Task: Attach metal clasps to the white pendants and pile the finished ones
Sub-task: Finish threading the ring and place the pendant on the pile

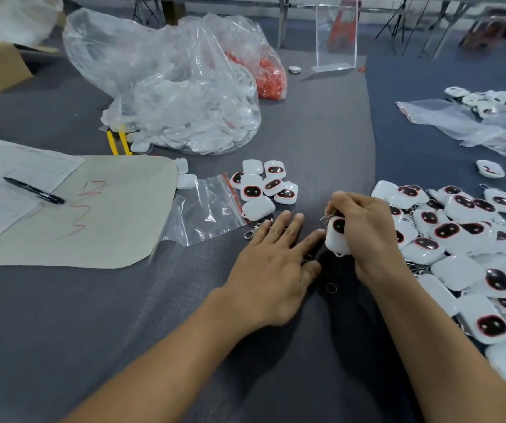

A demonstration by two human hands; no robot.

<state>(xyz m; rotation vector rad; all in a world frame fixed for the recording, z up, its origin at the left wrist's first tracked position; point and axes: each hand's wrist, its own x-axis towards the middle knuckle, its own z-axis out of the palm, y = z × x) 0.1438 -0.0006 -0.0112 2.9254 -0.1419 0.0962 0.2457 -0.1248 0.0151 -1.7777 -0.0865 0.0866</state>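
Nearest, a loose ring (331, 287) is lying on the grey table (93, 315). Just beyond, the left hand (273, 270) is resting flat, fingers straight, over spare clasps (250, 232), likely feeling for one. The right hand (367, 236) is pinching a white pendant (337, 236), clasp end up, beside the finished pile (459, 248). Farther back, bare pendants (261, 187) are waiting.

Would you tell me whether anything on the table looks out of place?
A small metal ring lies alone on the grey mat just below the right hand, away from the clasps near the left hand. One pendant also sits apart beyond the big pile.
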